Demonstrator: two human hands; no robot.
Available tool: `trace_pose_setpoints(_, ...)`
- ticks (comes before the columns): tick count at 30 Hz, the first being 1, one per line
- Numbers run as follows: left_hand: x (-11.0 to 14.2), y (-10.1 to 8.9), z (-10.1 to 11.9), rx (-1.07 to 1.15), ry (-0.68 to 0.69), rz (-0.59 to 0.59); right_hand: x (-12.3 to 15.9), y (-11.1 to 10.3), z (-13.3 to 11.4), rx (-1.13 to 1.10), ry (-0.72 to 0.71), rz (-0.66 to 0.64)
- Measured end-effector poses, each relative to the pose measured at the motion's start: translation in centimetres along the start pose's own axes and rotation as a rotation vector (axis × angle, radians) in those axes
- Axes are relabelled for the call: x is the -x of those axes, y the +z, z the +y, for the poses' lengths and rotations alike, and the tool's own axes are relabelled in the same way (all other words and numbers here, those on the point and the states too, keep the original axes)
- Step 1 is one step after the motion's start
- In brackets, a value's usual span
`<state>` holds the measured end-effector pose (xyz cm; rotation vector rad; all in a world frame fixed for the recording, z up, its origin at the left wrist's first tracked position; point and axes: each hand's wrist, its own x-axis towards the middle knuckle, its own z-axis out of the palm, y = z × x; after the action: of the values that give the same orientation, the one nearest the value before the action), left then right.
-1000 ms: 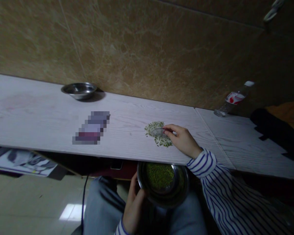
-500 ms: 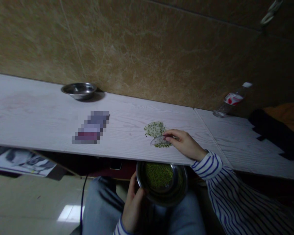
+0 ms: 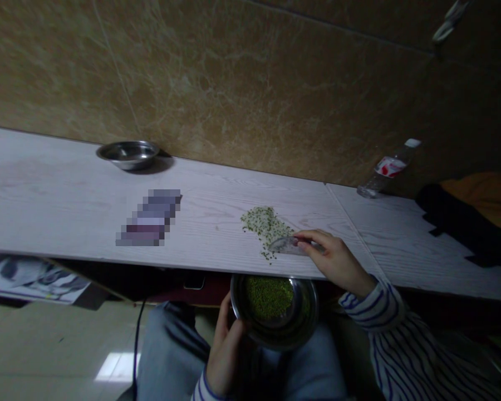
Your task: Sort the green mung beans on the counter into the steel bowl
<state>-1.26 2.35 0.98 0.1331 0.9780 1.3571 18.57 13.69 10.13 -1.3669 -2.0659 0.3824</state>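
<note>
My right hand pinches a clear, curved plastic piece on the tabletop. Its edge rests against a thin spread of green mung beans mixed with white grains, and some beans lie just in front of it. Below the table's front edge, my left hand grips the left rim of a steel bowl, thumb over the edge. The bowl sits over my lap, tilted, with green mung beans inside.
On the pale wooden table stand a second steel bowl by the wall and a clear bottle at right. A pixelated flat item lies left of the beans. Dark and orange cloth is at far right.
My right hand has drawn the plastic piece toward the table's front edge and rightward, dragging beans and grains along. My left hand keeps holding the bowl in nearly the same place.
</note>
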Motion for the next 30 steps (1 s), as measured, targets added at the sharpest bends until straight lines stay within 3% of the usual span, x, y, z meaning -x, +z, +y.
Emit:
trace_pose_setpoints(10, 0.0, 0.2, 0.0, -0.034, 0.041, -0.005, 0.8, 1.4, 0.7, -0.031, 0.036, 0.070)
trace_pose_setpoints(19, -0.1, 0.1, -0.1, -0.001, 0.031, 0.008, 1.2, 1.6, 0.2, -0.042, 0.029, 0.009)
trace_pose_setpoints(30, -0.1, 0.1, 0.0, -0.020, 0.026, 0.020, 1.4, 1.7, 0.6, -0.093, 0.069, 0.025)
